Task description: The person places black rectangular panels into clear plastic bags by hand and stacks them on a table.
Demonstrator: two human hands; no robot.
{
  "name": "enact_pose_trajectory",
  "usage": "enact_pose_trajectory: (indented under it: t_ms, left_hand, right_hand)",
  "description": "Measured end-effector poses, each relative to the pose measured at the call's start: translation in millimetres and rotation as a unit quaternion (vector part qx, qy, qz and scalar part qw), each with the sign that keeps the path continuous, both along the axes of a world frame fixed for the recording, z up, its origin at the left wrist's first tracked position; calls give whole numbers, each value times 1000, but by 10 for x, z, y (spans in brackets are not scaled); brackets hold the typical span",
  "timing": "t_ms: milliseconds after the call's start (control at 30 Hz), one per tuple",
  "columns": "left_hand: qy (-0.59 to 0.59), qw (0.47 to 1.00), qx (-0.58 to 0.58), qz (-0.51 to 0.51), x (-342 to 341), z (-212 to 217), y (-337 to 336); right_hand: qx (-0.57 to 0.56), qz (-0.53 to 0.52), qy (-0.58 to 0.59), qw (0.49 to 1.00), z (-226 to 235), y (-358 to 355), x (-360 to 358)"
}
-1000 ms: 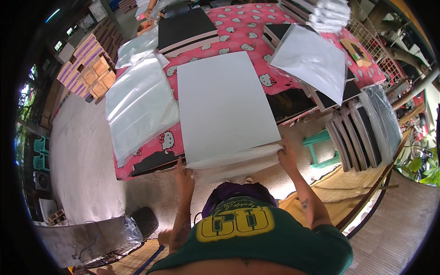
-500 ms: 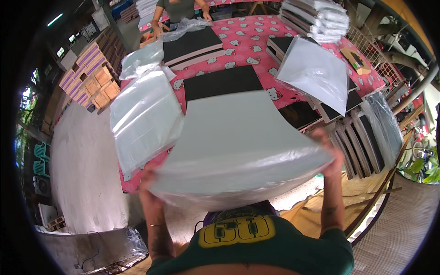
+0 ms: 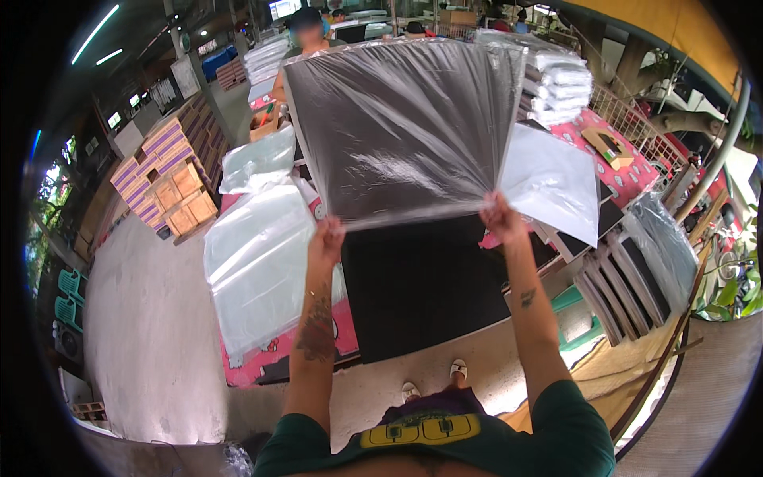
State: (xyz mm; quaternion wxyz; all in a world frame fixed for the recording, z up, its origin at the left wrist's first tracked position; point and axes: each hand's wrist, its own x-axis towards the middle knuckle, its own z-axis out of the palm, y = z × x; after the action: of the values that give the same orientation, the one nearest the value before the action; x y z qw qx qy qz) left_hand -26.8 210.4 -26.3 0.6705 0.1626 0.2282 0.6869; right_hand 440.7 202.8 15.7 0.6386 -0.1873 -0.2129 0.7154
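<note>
A large dark sheet (image 3: 397, 127) covered in clear plastic is raised and tilted up in front of me, its plastic creased toward the near right corner. My left hand (image 3: 326, 241) is closed on its near left corner. At the near right corner my right hand (image 3: 501, 219) pinches the plastic edge. Beneath, a black board (image 3: 425, 290) lies flat at the table's near side. Left of it are plastic-covered pale sheets (image 3: 258, 258). A white sheet in plastic (image 3: 552, 179) lies to the right. The raised sheet hides the middle of the table.
A pink patterned cloth (image 3: 576, 119) covers the table. Wrapped stacks (image 3: 552, 75) stand at the far right, and upright boards (image 3: 628, 282) at the near right. A small cardboard piece (image 3: 608, 149) lies nearby. Across the table is another person (image 3: 306, 36). Cartons (image 3: 171, 151) are piled at left.
The sheet has swung up and away from me; its dark face shows now instead of the pale one. Both my hands moved forward and closer together. The black board beneath is more exposed.
</note>
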Motion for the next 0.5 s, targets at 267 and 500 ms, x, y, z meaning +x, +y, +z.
enact_pose_trajectory:
  t_ms: [267, 500]
  left_hand:
    - [519, 845, 53, 119, 1027, -49, -161]
    - [456, 878, 106, -103, 3006, 583, 631]
  right_hand:
    - [19, -242, -556, 795, -765, -295, 173]
    - [-113, -355, -424, 826, 266, -642, 1959]
